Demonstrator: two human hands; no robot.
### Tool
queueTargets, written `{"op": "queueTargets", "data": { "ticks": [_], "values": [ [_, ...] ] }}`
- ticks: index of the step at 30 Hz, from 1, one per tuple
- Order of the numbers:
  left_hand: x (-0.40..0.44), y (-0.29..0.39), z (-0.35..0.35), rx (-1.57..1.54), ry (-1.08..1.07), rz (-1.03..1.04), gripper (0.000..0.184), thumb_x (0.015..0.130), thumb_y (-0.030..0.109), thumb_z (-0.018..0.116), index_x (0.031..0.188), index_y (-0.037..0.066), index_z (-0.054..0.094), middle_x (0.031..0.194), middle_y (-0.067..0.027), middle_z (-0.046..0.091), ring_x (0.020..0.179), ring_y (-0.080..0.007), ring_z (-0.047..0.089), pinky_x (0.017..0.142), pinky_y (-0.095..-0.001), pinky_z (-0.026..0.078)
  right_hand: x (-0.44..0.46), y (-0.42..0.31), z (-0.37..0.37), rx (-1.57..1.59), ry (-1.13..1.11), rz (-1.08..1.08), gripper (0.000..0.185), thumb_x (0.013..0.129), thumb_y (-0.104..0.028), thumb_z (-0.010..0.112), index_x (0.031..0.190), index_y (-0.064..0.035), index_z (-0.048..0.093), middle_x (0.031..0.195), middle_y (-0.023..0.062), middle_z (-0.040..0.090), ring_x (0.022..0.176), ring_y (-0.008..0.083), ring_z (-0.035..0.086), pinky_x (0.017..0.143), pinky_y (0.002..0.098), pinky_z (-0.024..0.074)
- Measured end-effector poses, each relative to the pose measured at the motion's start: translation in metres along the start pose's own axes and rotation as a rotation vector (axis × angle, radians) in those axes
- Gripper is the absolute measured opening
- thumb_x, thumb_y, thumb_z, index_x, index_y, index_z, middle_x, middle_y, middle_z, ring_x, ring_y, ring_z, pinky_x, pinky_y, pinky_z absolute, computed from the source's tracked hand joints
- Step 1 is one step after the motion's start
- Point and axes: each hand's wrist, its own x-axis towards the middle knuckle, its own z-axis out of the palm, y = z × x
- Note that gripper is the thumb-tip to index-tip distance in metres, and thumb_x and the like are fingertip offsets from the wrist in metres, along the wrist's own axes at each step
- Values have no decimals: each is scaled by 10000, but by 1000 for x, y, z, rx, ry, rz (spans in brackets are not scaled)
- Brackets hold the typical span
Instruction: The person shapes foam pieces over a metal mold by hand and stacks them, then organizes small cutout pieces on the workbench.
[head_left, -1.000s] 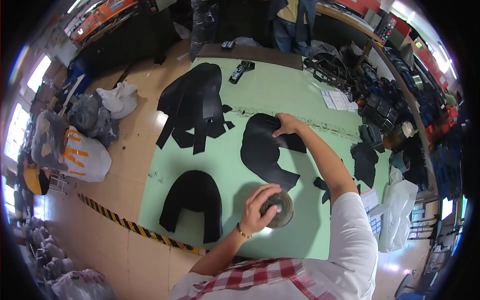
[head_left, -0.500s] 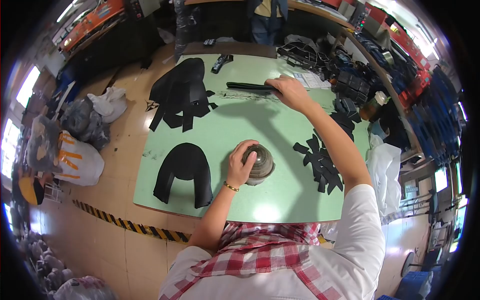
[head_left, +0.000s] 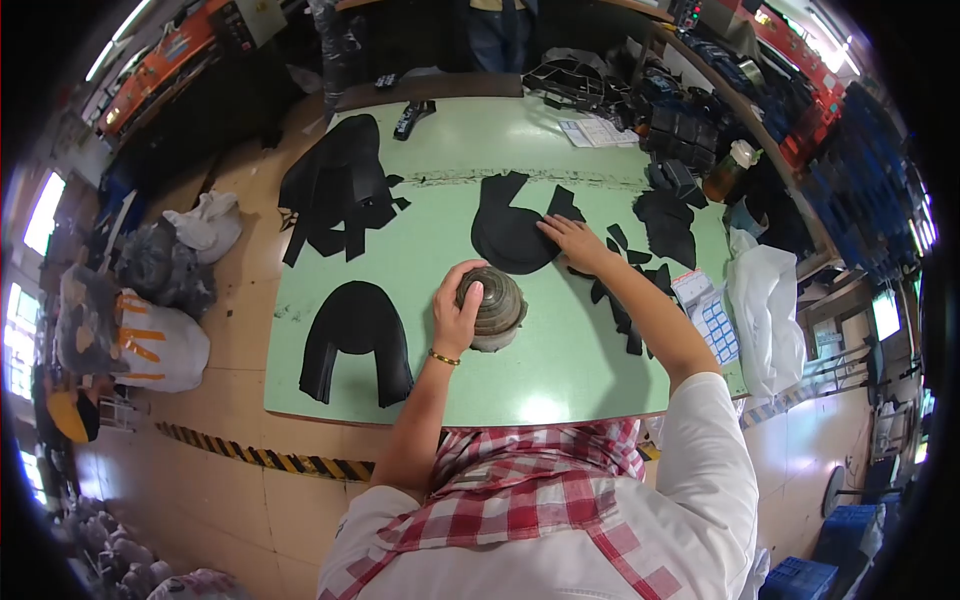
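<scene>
My left hand is wrapped round the side of a heavy-looking, ridged, dome-shaped block that stands on the green table. Its kind I cannot make out. My right hand lies with fingers stretched out on the right side of a black U-shaped cut piece, whose arms point away from me. Another U-shaped stack of black pieces rests left of my left hand, its arms pointing toward me. Small black strips are scattered beside my right forearm.
A larger pile of black cut pieces occupies the table's far left. To the right are a black folded piece, a blue-and-white sheet, a white plastic bag and a bottle. A person stands beyond the table.
The black piece that my right hand held folded above the table now lies spread on it. My right hand has come down and nearer; my left hand stays on the domed block.
</scene>
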Motion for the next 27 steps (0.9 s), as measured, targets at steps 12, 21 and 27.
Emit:
{"op": "queueTargets", "data": {
  "ticks": [12, 21, 27],
  "values": [
    [-2, 3, 1, 64, -18, -21, 363, 973, 252, 485, 1181, -26, 593, 1136, -113, 641, 1054, -193, 593, 950, -312, 442, 5, -19, 14, -40, 359, -51, 69, 873, -154, 565, 895, -100, 602, 813, 68, 619, 838, 249, 612, 797, 382, 449],
    [19, 17, -40, -197, 97, -118, 693, 1025, 513, 244, 1485, -1, 308, 1533, -143, 335, 1443, -253, 255, 1185, -377, 141, 17, -75, -183, 931, 850, 155, 214, 985, -180, 566, 1050, 20, 604, 833, 64, 642, 757, 138, 597, 693, 290, 469],
    [37, 77, -79, -950, -171, -348, 694, 1031, 531, 261, 1328, -49, 500, 1262, -139, 606, 1137, -230, 595, 996, -393, 454, 6, -106, -195, 1456, 382, 136, 220, 994, -177, 572, 1042, 26, 638, 854, -19, 640, 760, 25, 534, 696, 193, 435]
  ]
}}
